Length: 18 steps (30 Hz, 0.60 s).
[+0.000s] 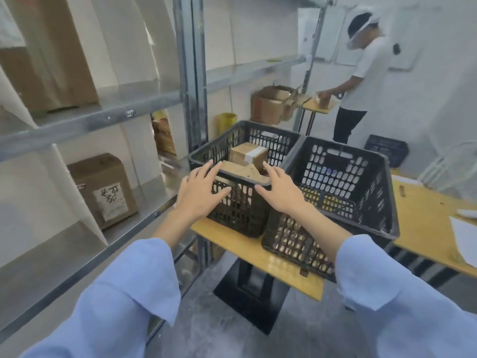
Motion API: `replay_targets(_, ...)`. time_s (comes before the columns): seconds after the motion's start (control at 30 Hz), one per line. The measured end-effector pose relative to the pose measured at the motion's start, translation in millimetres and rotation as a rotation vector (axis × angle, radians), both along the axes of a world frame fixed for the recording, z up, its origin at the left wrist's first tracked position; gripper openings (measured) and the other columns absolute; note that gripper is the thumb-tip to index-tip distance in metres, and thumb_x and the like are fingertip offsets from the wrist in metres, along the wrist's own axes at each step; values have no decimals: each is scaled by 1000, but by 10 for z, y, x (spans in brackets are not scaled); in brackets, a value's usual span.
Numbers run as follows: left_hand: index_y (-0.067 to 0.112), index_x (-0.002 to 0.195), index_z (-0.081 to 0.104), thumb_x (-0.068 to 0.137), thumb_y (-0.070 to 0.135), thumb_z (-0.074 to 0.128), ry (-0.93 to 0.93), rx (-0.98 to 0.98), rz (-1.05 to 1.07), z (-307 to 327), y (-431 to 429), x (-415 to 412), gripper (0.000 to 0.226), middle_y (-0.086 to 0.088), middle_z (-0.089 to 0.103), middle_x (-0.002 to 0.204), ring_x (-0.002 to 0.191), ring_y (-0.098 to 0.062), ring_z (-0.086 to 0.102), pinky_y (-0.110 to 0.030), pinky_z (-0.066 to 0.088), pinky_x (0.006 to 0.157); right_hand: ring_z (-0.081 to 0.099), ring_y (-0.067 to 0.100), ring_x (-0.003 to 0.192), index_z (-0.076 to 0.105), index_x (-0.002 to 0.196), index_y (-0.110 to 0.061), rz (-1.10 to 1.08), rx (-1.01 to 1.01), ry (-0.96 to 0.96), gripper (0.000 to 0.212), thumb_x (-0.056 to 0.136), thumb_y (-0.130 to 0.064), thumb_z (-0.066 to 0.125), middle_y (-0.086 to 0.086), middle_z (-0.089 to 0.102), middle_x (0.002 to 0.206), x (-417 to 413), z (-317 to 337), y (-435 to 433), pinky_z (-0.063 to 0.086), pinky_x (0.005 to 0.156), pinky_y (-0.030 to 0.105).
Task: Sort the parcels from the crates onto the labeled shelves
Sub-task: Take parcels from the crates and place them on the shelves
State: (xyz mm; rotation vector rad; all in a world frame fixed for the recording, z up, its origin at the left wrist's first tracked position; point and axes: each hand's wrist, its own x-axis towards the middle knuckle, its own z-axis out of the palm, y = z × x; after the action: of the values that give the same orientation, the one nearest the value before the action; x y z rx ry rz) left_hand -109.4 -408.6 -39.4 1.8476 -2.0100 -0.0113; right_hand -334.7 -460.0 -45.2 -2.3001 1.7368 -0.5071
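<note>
Both hands are out over the near rim of the left crate [271, 142], w/ fingers straight and spread and gripping nothing. The left hand [202, 189] is at the rim's near-left stretch and the right hand [280, 192] is by its near-right corner. Can't tell if the fingertips touch the rim or just hover. The spread, 2-sided reach prob. means a 2-hand lift of a parcel, since the hands bracket the load rather than pinch at it. The 2 black crates sit side by side, touching, on a yellow-topped table [247, 248] just beside the metal shelves [85, 124], so each carry is short. The left crate holds at least 2 parcels. A taped brown box [246, 153] sits toward the back, and a flatter brown parcel [232, 167] lies nearer, right under the fingertips. More may lie below, but that's hidden by the wall. The right crate [348, 177] shows no parcel from this angle, only its perforated walls. On the shelves, a labelled carton [103, 189] stands on the lower level, and the label is too blurred to read. The sort looks early to midway, as parcels are still in the crate. Behind, another person [361, 71] works at a separate small stand. A 2nd table [426, 215] w/ paper is at far right.
</note>
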Motion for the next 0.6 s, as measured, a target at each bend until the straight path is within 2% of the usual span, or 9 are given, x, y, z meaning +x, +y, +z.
replay_targets(0.17,31,155,21,93,61,45,26,14,-47,-47,-820,-46,73,2,22,161,145,-23,26,-46,25,114,27,28,146,16,157,-26,-19,32,-144,71,98,-44,50,6,23,161,-61,-119,-628,36,112,49)
replay_targets(0.33,31,155,22,92,61,47,7,29,-95,-141,-1768,25,73,2,23,161,144,-24,28,-47,25,114,31,26,143,19,156,-23,-70,39,-197,71,97,-44,53,6,26,159,10,-232,-1380,37,111,47)
replay_targets(0.6,30,155,19,92,56,54,109,191,-192,-419,-3375,175,77,-1,19,162,146,-28,21,-46,26,116,31,28,142,17,157,-19,-214,146,-277,76,95,-39,58,9,26,158,234,-448,-2669,34,112,44)
